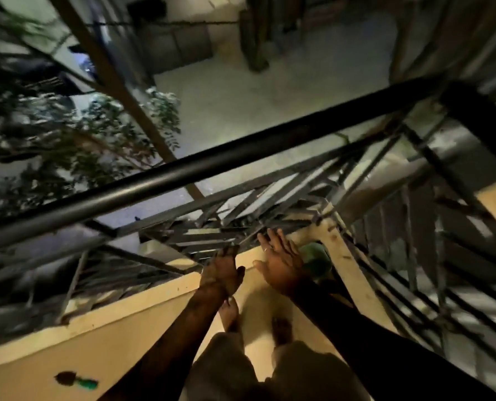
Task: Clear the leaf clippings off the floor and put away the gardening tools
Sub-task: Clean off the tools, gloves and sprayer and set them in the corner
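— What are your hands doing right now?

— I'm holding both out low, toward the foot of the railing (241, 157). My left hand (222, 273) is spreading flat, back up, gripping nothing. My right hand (283, 266) is turning palm up with its fingers straight, and it is empty too.

— And the tools?

— The trowel (76, 380) is lying on the floor (125, 357), near me and off to the left, well apart from both hands. I'm judging it light and stiff, a dark blade on a green handle. I'm thinking of taking it by the handle, since the blade is looking soiled.

— Anything you're struggling to see?

— The green thing (316, 257) just right of my right hand is blurring out; possibly it's a pot or bucket. I'm not making out any clippings in this dim light, and my arms and legs are hiding part of the floor.
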Motion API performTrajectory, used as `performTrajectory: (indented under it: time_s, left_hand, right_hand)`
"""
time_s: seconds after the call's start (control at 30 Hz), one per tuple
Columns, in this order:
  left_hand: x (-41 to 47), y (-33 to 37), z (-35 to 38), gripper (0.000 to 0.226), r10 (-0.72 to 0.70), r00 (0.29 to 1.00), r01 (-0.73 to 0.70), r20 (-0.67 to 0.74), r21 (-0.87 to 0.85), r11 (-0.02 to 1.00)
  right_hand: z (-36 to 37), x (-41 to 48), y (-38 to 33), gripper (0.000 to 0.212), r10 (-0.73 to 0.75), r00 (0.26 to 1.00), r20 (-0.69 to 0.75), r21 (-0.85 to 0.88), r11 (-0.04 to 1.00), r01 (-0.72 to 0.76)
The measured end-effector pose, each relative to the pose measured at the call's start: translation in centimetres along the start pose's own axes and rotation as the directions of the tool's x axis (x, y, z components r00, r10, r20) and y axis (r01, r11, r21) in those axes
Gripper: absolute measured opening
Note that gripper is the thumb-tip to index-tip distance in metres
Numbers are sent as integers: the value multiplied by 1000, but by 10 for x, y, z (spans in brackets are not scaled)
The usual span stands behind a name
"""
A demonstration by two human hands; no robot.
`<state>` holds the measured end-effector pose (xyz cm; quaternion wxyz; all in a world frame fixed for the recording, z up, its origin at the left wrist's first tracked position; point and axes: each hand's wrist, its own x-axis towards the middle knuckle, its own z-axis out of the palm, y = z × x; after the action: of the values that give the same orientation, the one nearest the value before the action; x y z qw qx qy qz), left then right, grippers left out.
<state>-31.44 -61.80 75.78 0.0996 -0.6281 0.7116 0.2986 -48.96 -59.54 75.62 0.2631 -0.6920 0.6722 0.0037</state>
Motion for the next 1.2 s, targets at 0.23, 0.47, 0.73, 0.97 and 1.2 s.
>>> performTrajectory:
  time_s: [0.23,0.47,0.73,0.97,1.2]
  left_hand:
    - [-88,-62,-23,65,-345,918,295,-196,-245,924]
    - [-215,-154,-19,67,-666,695,499,-273,-484,719]
    - [-371,-244,28,66,-853,471,596,-223,-633,494]
    - [-487,-332,74,69,-934,332,629,-132,-707,323]
    - [-527,-422,94,70,-957,287,606,-37,-767,212]
  right_hand:
    - [-17,4,-85,73,-353,928,119,-121,922,367]
    - [16,-27,-225,74,-651,716,253,-214,684,697]
    - [98,-112,-374,73,-779,495,384,-222,442,869]
    - [187,-203,-489,71,-818,387,426,-204,330,922]
    - [247,-220,-584,70,-797,323,511,-194,258,946]
